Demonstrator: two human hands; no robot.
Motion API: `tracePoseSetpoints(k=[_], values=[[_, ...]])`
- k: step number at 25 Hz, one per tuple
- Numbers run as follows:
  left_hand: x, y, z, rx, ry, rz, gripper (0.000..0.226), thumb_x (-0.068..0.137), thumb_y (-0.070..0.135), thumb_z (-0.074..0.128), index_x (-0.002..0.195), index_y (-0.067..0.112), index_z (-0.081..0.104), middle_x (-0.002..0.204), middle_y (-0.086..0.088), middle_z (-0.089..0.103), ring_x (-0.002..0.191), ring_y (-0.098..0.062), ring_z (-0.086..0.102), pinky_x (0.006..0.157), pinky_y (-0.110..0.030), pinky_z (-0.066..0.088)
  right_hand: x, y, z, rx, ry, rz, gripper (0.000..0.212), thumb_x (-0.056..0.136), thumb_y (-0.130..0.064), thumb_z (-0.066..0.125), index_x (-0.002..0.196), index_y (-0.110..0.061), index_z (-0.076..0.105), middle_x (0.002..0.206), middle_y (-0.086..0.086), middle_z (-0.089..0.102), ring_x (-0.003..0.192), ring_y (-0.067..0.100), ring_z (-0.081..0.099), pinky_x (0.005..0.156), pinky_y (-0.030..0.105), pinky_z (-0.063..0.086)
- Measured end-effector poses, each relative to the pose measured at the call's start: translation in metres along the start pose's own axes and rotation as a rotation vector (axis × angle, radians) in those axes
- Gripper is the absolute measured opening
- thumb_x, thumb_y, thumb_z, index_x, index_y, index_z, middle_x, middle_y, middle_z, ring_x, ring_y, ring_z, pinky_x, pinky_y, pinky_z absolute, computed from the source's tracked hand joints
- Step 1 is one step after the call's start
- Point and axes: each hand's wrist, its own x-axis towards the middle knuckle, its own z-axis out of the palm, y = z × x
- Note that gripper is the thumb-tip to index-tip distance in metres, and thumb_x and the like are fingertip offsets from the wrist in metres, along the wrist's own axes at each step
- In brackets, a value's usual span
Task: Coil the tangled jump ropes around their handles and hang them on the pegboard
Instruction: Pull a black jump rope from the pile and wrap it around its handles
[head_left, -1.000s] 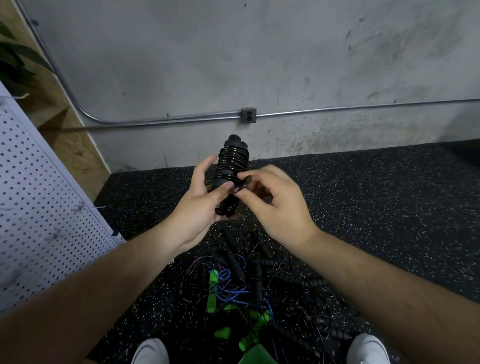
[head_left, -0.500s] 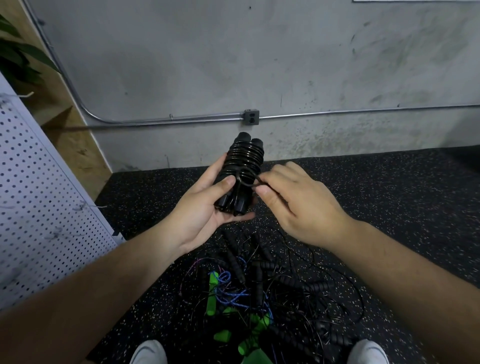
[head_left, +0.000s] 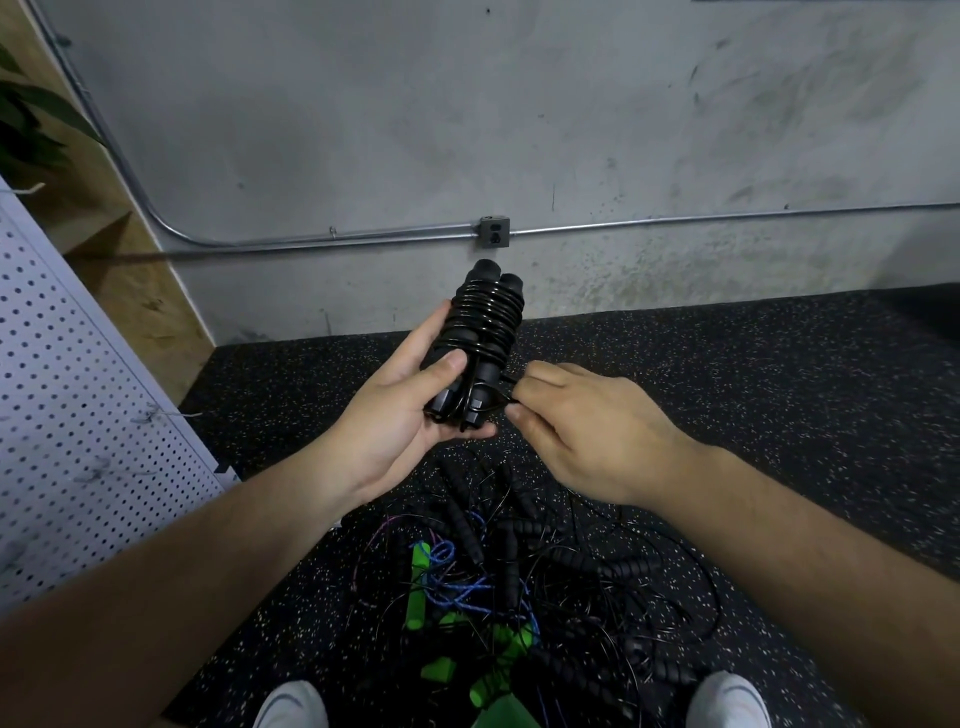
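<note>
Black jump rope, cord coiled tight round its two paired handles, held upright above the floor. Left hand grips the bundle from the left, fingers curled behind it, thumb pressed across the lower coils. Right hand sits just beside the handles' lower end, fingers bent, fingertips pinching a loose black loop of the cord.

Below, between two white shoes, a tangled pile of ropes lies on the speckled rubber floor: black ribbed handles, green handles, a blue cord. White pegboard stands at left, well apart from the bundle. Metal conduit runs along the grey wall.
</note>
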Motion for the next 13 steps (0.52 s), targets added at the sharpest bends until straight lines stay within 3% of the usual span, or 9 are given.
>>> tracePoseSetpoints(k=[4, 6, 10, 13], values=[[0.003, -0.004, 0.006, -0.009, 0.023, -0.001, 0.054, 0.105, 0.015, 0.045, 0.152, 0.038, 0.037, 0.134, -0.009, 0.065, 0.120, -0.036, 0.064, 0.090, -0.056, 0.057, -0.004, -0.008, 0.016, 0.172, 0.053, 0.098, 0.029, 0.105, -0.040, 0.032, 0.097, -0.024, 0.055, 0.091, -0.018, 0.043, 0.084, 0.010, 0.051, 0.067, 0.028, 0.043], [0.003, -0.008, 0.009, -0.011, 0.022, 0.004, 0.054, 0.105, 0.019, 0.044, 0.153, 0.039, 0.035, 0.135, -0.009, 0.065, 0.115, -0.030, 0.067, 0.088, -0.052, 0.058, -0.004, -0.013, 0.022, 0.219, 0.079, 0.145, 0.029, 0.105, -0.039, 0.033, 0.094, -0.023, 0.054, 0.090, -0.014, 0.047, 0.082, 0.012, 0.054, 0.069, 0.033, 0.048], [0.001, -0.013, 0.013, 0.022, 0.005, -0.009, 0.066, 0.093, 0.030, 0.051, 0.155, 0.041, 0.029, 0.128, -0.001, 0.070, 0.109, -0.017, 0.069, 0.083, -0.036, 0.059, -0.002, -0.020, 0.027, 0.150, 0.139, 0.187, 0.028, 0.104, -0.035, 0.037, 0.095, -0.019, 0.058, 0.092, -0.006, 0.055, 0.079, 0.021, 0.060, 0.066, 0.031, 0.043], [0.001, -0.012, 0.008, 0.017, -0.039, -0.013, 0.075, 0.092, 0.025, 0.057, 0.156, 0.042, 0.023, 0.134, -0.001, 0.066, 0.117, -0.019, 0.065, 0.093, -0.040, 0.058, 0.000, -0.024, 0.026, 0.130, 0.178, 0.215, 0.030, 0.102, -0.036, 0.037, 0.095, -0.017, 0.059, 0.094, -0.004, 0.055, 0.075, 0.022, 0.059, 0.063, 0.029, 0.039]])
